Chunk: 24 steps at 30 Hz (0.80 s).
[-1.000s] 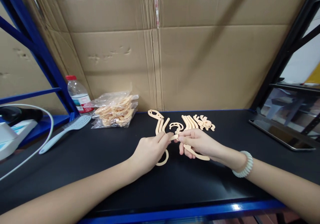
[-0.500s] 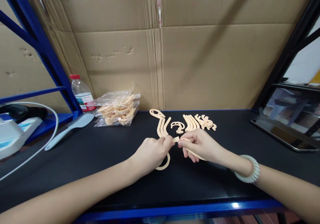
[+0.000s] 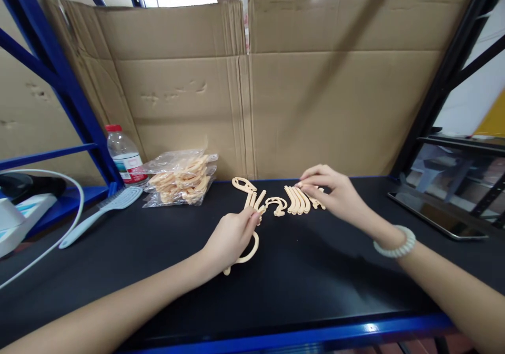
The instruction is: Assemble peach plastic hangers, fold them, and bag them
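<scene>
A white cable point(image 3: 81, 206) loops at the far left. Right of it lies a brush point(image 3: 92, 218), its handle towards the near left and its head towards the far right. Beyond stands an upright bottle point(image 3: 125, 159), with a bag point(image 3: 183, 179) of pale pieces just to its right.

The left hand point(image 3: 232, 238) is left of the table's middle, thumb and fingers pinching a small piece point(image 3: 262, 210) — mostly hidden, its visible end pointing far and right. Below that hand a hook point(image 3: 255, 244) curves out on the table point(image 3: 300, 285), its bend to the right; the hand covers part of it.

Past the fingertips lie a loop point(image 3: 242, 184), long axis running from far left to near right, and slim strips point(image 3: 259, 200) whose far ends lean right, their near ends partly covered. An arch point(image 3: 276, 202) comes next, then a row point(image 3: 296, 200) of curved strips, long axes near to far, far ends leaning left.

The right hand point(image 3: 335, 192) hovers over the row's far end and a cluster point(image 3: 316, 202), partly blocking the latter — fingers bent, whether gripping anything I cannot tell. At the far right lies a tablet point(image 3: 436, 220).
</scene>
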Motion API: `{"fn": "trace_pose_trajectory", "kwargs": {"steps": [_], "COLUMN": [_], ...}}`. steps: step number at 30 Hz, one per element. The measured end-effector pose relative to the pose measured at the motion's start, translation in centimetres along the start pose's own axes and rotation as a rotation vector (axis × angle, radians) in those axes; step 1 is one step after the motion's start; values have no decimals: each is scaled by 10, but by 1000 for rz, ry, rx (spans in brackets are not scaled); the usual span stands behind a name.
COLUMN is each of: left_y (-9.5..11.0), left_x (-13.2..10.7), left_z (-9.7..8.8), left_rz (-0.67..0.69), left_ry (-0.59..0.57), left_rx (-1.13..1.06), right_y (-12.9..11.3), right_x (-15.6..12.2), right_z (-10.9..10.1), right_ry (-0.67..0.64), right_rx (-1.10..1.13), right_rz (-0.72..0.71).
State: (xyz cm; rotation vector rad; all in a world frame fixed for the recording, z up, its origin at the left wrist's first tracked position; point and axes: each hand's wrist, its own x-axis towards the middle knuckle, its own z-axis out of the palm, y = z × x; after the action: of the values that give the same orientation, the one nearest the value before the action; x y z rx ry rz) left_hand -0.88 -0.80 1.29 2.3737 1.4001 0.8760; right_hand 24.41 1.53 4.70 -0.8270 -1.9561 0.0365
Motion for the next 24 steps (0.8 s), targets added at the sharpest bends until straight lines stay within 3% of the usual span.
{"fn": "trace_pose_trajectory", "kwargs": {"steps": [4,8,16,20,24], "left_y": [-3,-5,-2,0,-1], "left_x": [6,10,9,9,9], "left_z": [0,-1,-7,-8,-7], "left_rz": [-205,-338,-424,-451,-459], "left_ry": [-32,-67,-37,-7,5], "left_rx": [-446,-780,-951,-1006,-1036], "right_y": [44,70,96,99,65], "right_x": [11,7,-3,-4,-2], "right_z": [-28,-28,-13,-14,-7], "right_ry": [-40,-132,-389,-411,-307], "right_rx": [-80,-147,-357,-394,-333], "right_rz": [109,90,125,124,-28]}}
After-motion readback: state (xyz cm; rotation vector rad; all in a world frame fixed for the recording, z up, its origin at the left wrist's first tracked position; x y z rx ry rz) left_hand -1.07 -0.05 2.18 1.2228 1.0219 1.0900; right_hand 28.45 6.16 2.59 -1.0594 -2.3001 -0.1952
